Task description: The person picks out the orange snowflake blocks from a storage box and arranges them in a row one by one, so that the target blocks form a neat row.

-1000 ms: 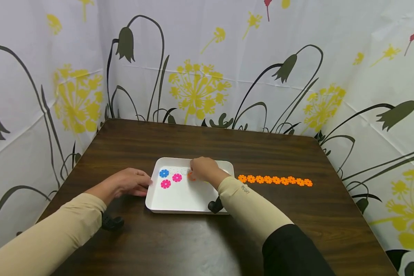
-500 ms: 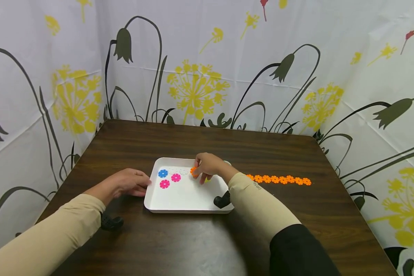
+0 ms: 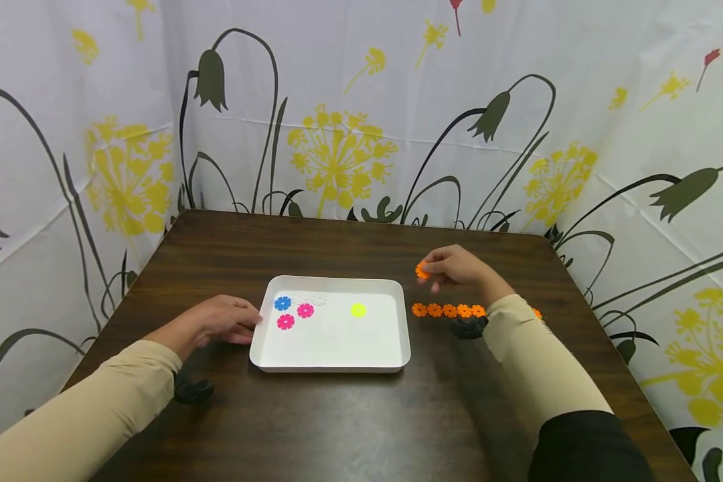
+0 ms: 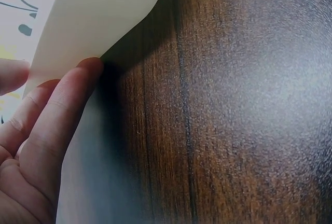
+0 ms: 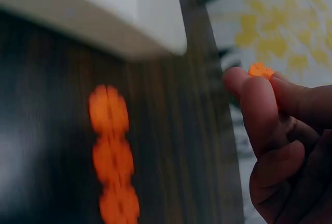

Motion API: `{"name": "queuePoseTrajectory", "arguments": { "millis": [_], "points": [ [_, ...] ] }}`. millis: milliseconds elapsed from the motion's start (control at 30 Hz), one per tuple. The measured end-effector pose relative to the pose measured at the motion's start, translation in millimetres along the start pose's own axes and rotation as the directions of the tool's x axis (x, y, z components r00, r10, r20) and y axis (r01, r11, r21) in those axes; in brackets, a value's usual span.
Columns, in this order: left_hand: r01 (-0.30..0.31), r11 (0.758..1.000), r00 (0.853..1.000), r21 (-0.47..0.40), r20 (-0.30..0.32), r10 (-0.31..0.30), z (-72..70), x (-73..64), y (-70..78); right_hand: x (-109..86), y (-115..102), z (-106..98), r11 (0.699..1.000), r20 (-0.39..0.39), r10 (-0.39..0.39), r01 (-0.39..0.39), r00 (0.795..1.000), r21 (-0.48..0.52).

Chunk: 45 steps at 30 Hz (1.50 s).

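In the head view, my right hand [image 3: 456, 268] pinches an orange flower-shaped plastic disc [image 3: 422, 270] between thumb and fingertips, raised over the table beyond a row of similar orange discs [image 3: 450, 310]. The right wrist view shows the pinched disc's edge [image 5: 260, 70] poking out above the fingers. My left hand [image 3: 225, 320] holds the left rim of a white tray [image 3: 331, 367], its fingertips [image 4: 91, 67] against the outer wall. Inside the tray lie a blue disc [image 3: 282, 303], two pink discs [image 3: 305, 310], a yellow disc [image 3: 358, 310] and faint clear ones [image 3: 318, 301].
The dark wood table [image 3: 313, 428] backs onto a white floral curtain [image 3: 349, 87]. The orange row runs rightward from beside the tray, in line and close together. My right forearm and a black wrist camera [image 3: 468, 327] cover part of that row.
My right hand has lifted the orange disc out of the tray and carried it right, over the table behind the orange row. The yellow disc now shows fully. The left hand stays at the rim.
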<state>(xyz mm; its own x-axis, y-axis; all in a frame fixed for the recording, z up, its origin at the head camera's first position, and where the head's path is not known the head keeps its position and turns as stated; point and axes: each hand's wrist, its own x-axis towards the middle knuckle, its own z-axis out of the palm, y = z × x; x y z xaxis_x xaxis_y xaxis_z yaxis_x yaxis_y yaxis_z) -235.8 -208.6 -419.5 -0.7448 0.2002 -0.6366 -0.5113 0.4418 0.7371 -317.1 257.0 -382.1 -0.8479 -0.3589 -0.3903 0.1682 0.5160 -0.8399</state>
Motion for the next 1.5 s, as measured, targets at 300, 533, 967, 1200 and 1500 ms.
{"name": "queuePoseTrajectory", "arguments": {
  "millis": [300, 533, 967, 1200, 1500],
  "points": [
    [0.003, 1.0, 1.0, 0.01, 0.0, -0.003, -3.9, -5.5, -1.5, -54.6, 78, -86, 0.991, -0.188, 0.136, -0.131, 0.973, 0.037],
    [0.003, 1.0, 1.0, -0.003, -0.01, -0.003, -6.3, -9.1, -5.7, -78.2, 120, -110, 0.984, -0.233, 0.177, -0.174, 0.956, 0.034],
    [-0.005, 1.0, 1.0, -0.007, -0.009, 0.005, -3.1, -7.8, -6.9, -110.0, 169, -130, 0.916, -0.33, 0.323, -0.381, 0.887, -0.128],
    [-0.006, 1.0, 1.0, -0.012, -0.009, 0.006, -0.9, -7.0, -5.0, -108.1, 172, -128, 0.902, -0.343, 0.317, -0.393, 0.884, -0.181],
    [-0.015, 1.0, 1.0, 0.001, -0.011, 0.015, 2.8, -4.2, -2.2, -108.0, 175, -127, 0.852, -0.385, 0.334, -0.45, 0.86, -0.267]
  ]
}}
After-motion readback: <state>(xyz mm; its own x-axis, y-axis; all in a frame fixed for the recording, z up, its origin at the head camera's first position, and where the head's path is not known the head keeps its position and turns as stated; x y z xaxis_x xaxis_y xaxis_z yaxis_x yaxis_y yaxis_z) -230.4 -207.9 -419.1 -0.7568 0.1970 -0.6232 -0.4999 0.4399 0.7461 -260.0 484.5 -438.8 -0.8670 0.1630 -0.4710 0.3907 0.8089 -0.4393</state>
